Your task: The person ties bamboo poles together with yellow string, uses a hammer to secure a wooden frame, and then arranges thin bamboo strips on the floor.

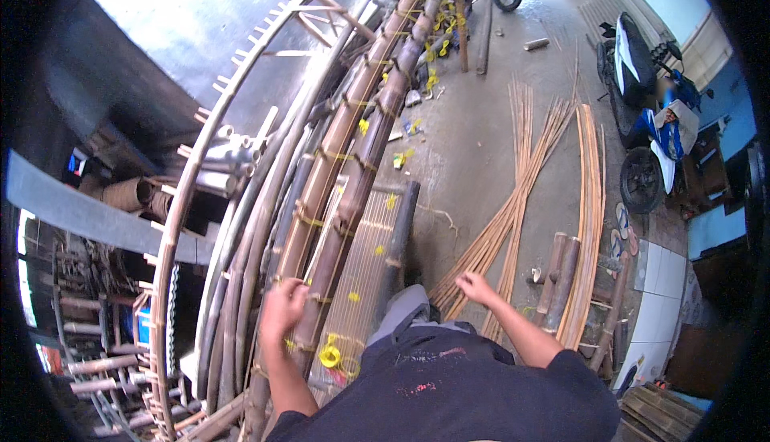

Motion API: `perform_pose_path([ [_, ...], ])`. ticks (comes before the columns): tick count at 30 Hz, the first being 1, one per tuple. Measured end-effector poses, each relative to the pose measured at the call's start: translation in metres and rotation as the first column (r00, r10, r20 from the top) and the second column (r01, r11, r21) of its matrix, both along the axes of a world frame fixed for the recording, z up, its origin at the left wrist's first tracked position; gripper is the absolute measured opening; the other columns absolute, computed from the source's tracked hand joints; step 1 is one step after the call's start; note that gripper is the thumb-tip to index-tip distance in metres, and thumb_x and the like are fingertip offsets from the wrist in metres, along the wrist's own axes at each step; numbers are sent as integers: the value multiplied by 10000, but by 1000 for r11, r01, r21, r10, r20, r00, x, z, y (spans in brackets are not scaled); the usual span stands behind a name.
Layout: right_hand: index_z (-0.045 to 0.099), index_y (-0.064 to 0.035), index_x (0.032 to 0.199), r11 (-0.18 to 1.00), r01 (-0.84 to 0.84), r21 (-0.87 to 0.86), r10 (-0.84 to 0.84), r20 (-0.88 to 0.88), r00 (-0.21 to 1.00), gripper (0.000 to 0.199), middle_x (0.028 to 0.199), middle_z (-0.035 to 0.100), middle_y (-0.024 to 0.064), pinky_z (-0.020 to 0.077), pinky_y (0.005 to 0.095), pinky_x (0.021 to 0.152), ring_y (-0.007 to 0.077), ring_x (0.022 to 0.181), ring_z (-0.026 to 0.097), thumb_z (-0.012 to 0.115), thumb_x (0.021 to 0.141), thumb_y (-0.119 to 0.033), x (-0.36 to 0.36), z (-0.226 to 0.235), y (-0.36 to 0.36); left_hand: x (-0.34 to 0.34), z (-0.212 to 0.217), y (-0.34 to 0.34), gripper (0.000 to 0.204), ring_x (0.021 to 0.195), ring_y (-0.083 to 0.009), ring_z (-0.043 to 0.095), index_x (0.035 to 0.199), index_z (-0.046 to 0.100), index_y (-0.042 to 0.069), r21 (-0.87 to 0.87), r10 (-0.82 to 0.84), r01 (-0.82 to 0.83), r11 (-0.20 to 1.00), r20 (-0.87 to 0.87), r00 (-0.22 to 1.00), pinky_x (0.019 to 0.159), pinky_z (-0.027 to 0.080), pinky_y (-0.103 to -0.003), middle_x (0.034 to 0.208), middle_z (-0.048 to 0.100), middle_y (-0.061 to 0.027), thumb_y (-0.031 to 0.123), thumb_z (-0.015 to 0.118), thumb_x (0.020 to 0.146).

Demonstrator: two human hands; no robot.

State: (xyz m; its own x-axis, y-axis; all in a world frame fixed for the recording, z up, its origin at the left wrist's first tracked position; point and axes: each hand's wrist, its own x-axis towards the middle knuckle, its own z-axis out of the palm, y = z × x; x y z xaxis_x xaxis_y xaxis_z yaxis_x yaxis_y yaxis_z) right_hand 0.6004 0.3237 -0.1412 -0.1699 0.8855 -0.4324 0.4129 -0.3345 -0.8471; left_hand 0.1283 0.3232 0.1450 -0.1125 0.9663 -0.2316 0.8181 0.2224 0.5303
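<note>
My left hand [285, 307], fingers curled, is at the near end of a long brown bamboo pole [333, 145]; I cannot make out whether it touches the pole or pinches something thin. A second bamboo pole [377, 137] runs alongside, and yellow ties [338, 155] go round both. My right hand [475, 288] is closed, fingertips together, above a fan of thin bamboo strips [513, 193] on the floor; anything in it is too small to see. Between the poles and my body is a slatted bamboo panel [365, 241] with a yellow roll of tie [330, 354] on it.
A bamboo ladder-like frame [196, 153] and more poles [241, 265] lie to the left. Wide bamboo slats [589, 225] and short bamboo pieces [559, 281] are at the right. Beyond them stand a motorcycle [642, 153] and sandals [622, 229].
</note>
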Motion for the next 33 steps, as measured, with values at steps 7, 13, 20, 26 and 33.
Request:
perform_pose_path([
  [7, 694, -10, 1033, 853, -301, -426, 393, 144, 908, 369, 985, 738, 166, 531, 431, 799, 281, 907, 688, 616, 908, -348, 100, -45, -96, 32, -151, 43, 444, 1073, -291, 701, 1261, 697, 48, -780, -555, 546, 306, 320, 768, 946, 536, -417, 1167, 740, -159, 277, 684, 880],
  [13, 658, 21, 1252, 874, -194, -445, 12, -380, 925, 403, 1186, 706, 74, 494, 376, 942, 178, 1083, 605, 688, 922, -209, 101, 34, -102, 24, -162, 109, 621, 1150, -183, 613, 1424, 542, -15, -729, 36, 589, 350, 638, 769, 986, 499, -345, 1321, 658, -109, 258, 731, 900],
  [20, 668, 46, 1179, 929, -100, -357, 12, -240, 971, 358, 1104, 701, 49, 471, 362, 942, 166, 1055, 580, 698, 878, -147, 97, 106, -9, 36, -146, 152, 559, 1133, -172, 624, 1375, 580, -18, -820, 319, 469, 327, 563, 763, 987, 502, -336, 1288, 672, -92, 243, 731, 904],
  [26, 686, 47, 1142, 835, 47, -549, -228, -266, 936, 286, 1078, 692, 14, 473, 332, 902, 154, 1014, 573, 694, 890, -90, 123, 127, 80, 59, -147, 189, 521, 1119, -167, 633, 1344, 604, -13, -848, 427, 402, 345, 523, 737, 983, 505, -336, 1261, 684, -86, 244, 728, 908],
  [33, 689, 68, 1137, 900, -146, -412, -4, -342, 940, 276, 1087, 699, 15, 489, 323, 898, 126, 1000, 567, 713, 918, -98, 240, 150, 249, 148, -176, 246, 477, 1102, -162, 644, 1307, 633, -8, -841, 521, 370, 394, 536, 664, 978, 509, -335, 1230, 697, -78, 246, 724, 913],
])
